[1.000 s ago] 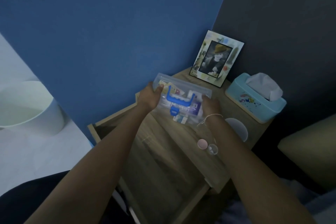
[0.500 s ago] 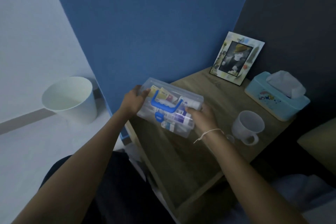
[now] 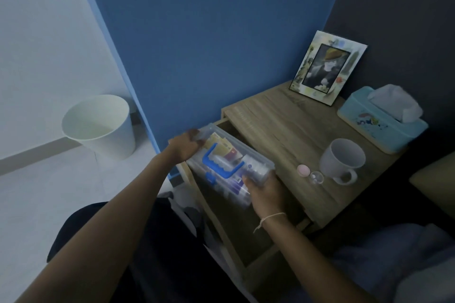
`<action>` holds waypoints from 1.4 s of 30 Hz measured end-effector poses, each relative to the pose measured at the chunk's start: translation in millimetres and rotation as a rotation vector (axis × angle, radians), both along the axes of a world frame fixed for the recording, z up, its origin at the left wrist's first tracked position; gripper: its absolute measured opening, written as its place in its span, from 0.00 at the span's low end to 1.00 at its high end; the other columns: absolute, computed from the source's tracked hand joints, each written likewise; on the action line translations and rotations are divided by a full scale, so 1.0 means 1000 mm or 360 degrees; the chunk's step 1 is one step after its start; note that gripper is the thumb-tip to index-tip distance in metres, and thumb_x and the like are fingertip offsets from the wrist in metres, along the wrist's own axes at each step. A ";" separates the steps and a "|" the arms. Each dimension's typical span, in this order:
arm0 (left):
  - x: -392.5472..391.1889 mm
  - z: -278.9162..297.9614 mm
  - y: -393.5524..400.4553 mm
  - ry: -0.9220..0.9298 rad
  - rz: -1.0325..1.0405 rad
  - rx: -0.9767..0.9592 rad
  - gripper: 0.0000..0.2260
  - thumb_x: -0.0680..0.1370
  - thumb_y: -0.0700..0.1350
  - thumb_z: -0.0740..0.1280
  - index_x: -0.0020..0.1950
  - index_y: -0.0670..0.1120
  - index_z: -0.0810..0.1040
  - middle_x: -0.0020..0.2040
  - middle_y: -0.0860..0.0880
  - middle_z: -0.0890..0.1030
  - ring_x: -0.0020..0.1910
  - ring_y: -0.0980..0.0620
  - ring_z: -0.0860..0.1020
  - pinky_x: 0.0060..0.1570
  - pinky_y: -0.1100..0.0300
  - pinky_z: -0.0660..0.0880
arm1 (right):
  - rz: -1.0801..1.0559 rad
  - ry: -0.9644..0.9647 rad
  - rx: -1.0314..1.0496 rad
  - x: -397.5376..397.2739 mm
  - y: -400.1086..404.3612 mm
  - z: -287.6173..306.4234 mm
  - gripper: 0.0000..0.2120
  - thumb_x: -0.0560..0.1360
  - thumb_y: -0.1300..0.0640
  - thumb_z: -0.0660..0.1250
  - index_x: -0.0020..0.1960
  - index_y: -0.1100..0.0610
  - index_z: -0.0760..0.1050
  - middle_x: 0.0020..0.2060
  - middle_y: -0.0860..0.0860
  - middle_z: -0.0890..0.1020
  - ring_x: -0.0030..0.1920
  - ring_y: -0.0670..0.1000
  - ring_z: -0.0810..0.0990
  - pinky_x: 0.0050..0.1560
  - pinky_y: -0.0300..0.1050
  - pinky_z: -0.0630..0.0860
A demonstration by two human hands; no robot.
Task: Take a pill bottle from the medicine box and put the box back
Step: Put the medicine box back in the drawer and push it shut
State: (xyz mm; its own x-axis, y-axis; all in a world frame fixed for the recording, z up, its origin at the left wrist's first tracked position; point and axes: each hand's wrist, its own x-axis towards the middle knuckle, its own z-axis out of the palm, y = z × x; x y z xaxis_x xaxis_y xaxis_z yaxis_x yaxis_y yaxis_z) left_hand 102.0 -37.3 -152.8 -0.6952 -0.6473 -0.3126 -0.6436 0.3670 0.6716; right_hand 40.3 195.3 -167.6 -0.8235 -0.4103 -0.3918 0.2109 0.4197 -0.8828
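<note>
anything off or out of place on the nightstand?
Mostly tidy. One oddity: a small clear bottle stands uncapped beside the mug, its pink cap lying loose next to it. No spill visible. Both hands hold the medicine box over the open drawer.

**Dim, blue-cast view**

Your scene is underlit and soft throughout. The brightest area is the pale floor [image 3: 37, 192] at left. The open drawer [image 3: 236, 233] sits in shadow. Your forearms stretch at the lower edge, wide-angle.

Dim room, blue wall [image 3: 209, 44], wooden nightstand [image 3: 283, 125].
</note>
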 end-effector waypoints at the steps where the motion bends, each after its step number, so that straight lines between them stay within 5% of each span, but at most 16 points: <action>1: -0.002 -0.004 0.000 -0.0041 -0.0041 -0.0027 0.20 0.79 0.48 0.61 0.70 0.43 0.68 0.70 0.41 0.71 0.68 0.41 0.69 0.68 0.51 0.64 | -0.0012 0.0002 0.0011 0.003 0.000 -0.007 0.24 0.73 0.52 0.70 0.66 0.51 0.68 0.55 0.51 0.80 0.52 0.50 0.82 0.52 0.55 0.82; 6: -0.016 -0.039 -0.004 -0.0259 -0.0131 0.0019 0.20 0.79 0.46 0.61 0.68 0.39 0.70 0.67 0.38 0.73 0.65 0.40 0.72 0.63 0.51 0.69 | -0.0079 -0.0086 0.0069 0.006 -0.007 -0.046 0.27 0.72 0.53 0.71 0.68 0.49 0.66 0.56 0.50 0.79 0.52 0.49 0.81 0.50 0.52 0.82; 10: -0.026 -0.061 -0.001 -0.0257 -0.0172 0.0210 0.26 0.74 0.55 0.68 0.68 0.44 0.69 0.65 0.44 0.76 0.60 0.45 0.75 0.54 0.56 0.72 | -0.0118 -0.0062 0.0112 0.004 -0.010 -0.072 0.25 0.71 0.53 0.72 0.66 0.50 0.68 0.55 0.50 0.79 0.51 0.47 0.81 0.43 0.42 0.79; 13: -0.033 -0.078 0.002 -0.0254 -0.0204 0.0285 0.29 0.72 0.55 0.71 0.68 0.46 0.67 0.64 0.45 0.76 0.56 0.49 0.75 0.48 0.62 0.70 | -0.0139 -0.0088 0.0158 -0.002 -0.010 -0.089 0.23 0.71 0.55 0.72 0.64 0.50 0.70 0.55 0.50 0.80 0.52 0.48 0.81 0.47 0.47 0.81; 21: -0.048 -0.097 0.001 -0.0223 -0.0340 0.0141 0.36 0.73 0.54 0.70 0.74 0.42 0.58 0.70 0.40 0.70 0.68 0.42 0.70 0.67 0.48 0.69 | -0.0152 -0.0014 0.0309 -0.001 -0.013 -0.111 0.29 0.72 0.56 0.72 0.70 0.53 0.66 0.63 0.52 0.76 0.63 0.53 0.76 0.60 0.54 0.77; 24: -0.044 -0.098 0.005 -0.0335 -0.0492 -0.0202 0.39 0.76 0.56 0.65 0.77 0.43 0.48 0.78 0.40 0.54 0.76 0.39 0.55 0.75 0.44 0.56 | -0.0038 0.0208 0.0534 0.003 -0.012 -0.112 0.35 0.72 0.49 0.71 0.74 0.53 0.59 0.67 0.54 0.73 0.65 0.53 0.74 0.62 0.54 0.75; 26: -0.041 -0.100 0.013 -0.0366 -0.0600 -0.0482 0.38 0.77 0.58 0.61 0.77 0.45 0.42 0.79 0.42 0.44 0.78 0.41 0.44 0.75 0.45 0.45 | 0.0120 0.0424 0.0684 0.001 -0.011 -0.113 0.41 0.73 0.45 0.67 0.78 0.52 0.47 0.75 0.57 0.62 0.72 0.55 0.67 0.66 0.55 0.72; 29: -0.037 -0.105 0.028 -0.0355 -0.0698 -0.0657 0.38 0.78 0.63 0.55 0.77 0.45 0.40 0.78 0.43 0.39 0.77 0.43 0.38 0.73 0.47 0.40 | 0.0573 0.0947 0.0907 -0.008 -0.009 -0.116 0.38 0.77 0.41 0.53 0.78 0.55 0.40 0.78 0.54 0.43 0.78 0.55 0.46 0.76 0.54 0.50; 33: -0.032 -0.109 0.040 -0.0439 -0.0746 -0.0644 0.41 0.76 0.66 0.53 0.77 0.44 0.38 0.78 0.43 0.38 0.77 0.45 0.37 0.74 0.48 0.39 | 0.0910 0.1194 0.1087 -0.017 -0.005 -0.115 0.33 0.79 0.41 0.44 0.78 0.58 0.43 0.78 0.56 0.46 0.78 0.54 0.43 0.74 0.51 0.40; 42: -0.028 -0.112 0.032 -0.0475 -0.0859 -0.0703 0.42 0.76 0.68 0.51 0.77 0.44 0.37 0.78 0.43 0.38 0.77 0.46 0.37 0.72 0.52 0.36 | 0.1006 0.1099 0.1160 -0.002 -0.011 -0.104 0.33 0.81 0.43 0.44 0.77 0.62 0.40 0.78 0.60 0.45 0.78 0.56 0.42 0.78 0.55 0.44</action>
